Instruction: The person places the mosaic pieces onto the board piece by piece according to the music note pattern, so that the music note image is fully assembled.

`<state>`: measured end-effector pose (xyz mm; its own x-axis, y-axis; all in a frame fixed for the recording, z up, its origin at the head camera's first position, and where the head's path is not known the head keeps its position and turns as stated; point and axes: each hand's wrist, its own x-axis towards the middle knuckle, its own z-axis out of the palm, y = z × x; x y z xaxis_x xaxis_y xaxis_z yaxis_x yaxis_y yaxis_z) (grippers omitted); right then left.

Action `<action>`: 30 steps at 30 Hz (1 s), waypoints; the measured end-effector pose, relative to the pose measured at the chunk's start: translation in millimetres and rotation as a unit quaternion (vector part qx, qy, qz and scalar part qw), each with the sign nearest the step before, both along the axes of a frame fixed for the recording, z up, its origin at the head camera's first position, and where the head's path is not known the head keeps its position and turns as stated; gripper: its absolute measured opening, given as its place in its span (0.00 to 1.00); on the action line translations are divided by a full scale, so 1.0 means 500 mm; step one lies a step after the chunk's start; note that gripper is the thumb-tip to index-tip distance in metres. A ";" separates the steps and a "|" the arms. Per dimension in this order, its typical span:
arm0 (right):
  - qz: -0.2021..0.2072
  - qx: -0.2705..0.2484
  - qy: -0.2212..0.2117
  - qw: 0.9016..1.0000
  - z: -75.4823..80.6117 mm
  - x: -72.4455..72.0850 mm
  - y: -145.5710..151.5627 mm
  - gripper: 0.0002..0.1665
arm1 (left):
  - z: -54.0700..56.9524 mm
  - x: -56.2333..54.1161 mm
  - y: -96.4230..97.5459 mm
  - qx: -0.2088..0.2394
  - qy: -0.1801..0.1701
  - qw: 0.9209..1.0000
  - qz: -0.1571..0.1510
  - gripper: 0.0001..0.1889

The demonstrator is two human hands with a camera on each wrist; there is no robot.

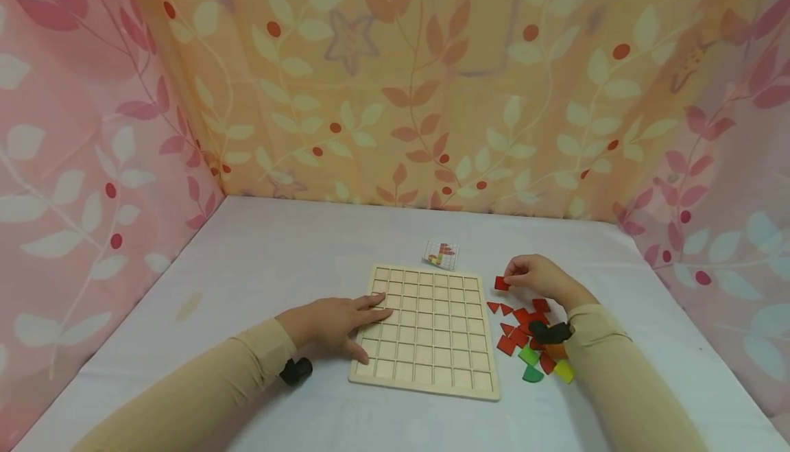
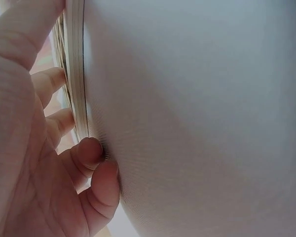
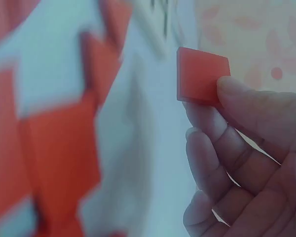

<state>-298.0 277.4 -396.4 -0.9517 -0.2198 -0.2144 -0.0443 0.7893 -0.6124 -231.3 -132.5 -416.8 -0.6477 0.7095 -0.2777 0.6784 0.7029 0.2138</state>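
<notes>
Between the thumb and fingers of my right hand (image 1: 540, 279) a red square tile (image 1: 502, 283) is pinched, held off the table; in the right wrist view the red square tile (image 3: 202, 75) shows its flat face and one edge. My left hand (image 1: 336, 322) lies spread on the left edge of a pale wooden grid board (image 1: 426, 332), whose square cells hold no pieces. In the left wrist view the fingers (image 2: 49, 81) touch the board's side (image 2: 76, 69). A loose group of red pieces (image 1: 506, 345), squares and triangles, lies right of the board, partly hidden by my right wrist.
Green (image 1: 533, 374) and yellow (image 1: 564, 370) pieces lie at the near end of the group. Behind the board is a small printed pattern card (image 1: 441, 254). A white cloth covers the table (image 1: 259, 253); patterned curtains (image 1: 395, 81) stand at the back and sides.
</notes>
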 end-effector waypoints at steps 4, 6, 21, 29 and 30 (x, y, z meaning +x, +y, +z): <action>0.018 -0.009 0.027 0.999 -0.001 -0.009 -0.043 0.05 | 0.002 0.003 0.000 0.001 -0.001 1.000 0.003 0.47; 0.023 -0.010 0.037 0.999 0.000 -0.012 -0.067 0.05 | 0.003 0.005 0.001 0.000 0.001 1.000 0.005 0.47; 0.036 -0.040 0.080 0.995 -0.015 -0.033 -0.217 0.03 | 0.000 0.003 0.003 -0.006 0.014 1.000 -0.001 0.47; 0.064 -0.023 0.115 0.991 -0.023 -0.043 -0.256 0.05 | -0.003 0.002 0.001 -0.003 0.012 1.000 0.000 0.47; 0.066 -0.020 0.114 0.991 -0.026 -0.044 -0.259 0.05 | -0.004 0.002 0.001 -0.003 0.012 1.000 -0.001 0.47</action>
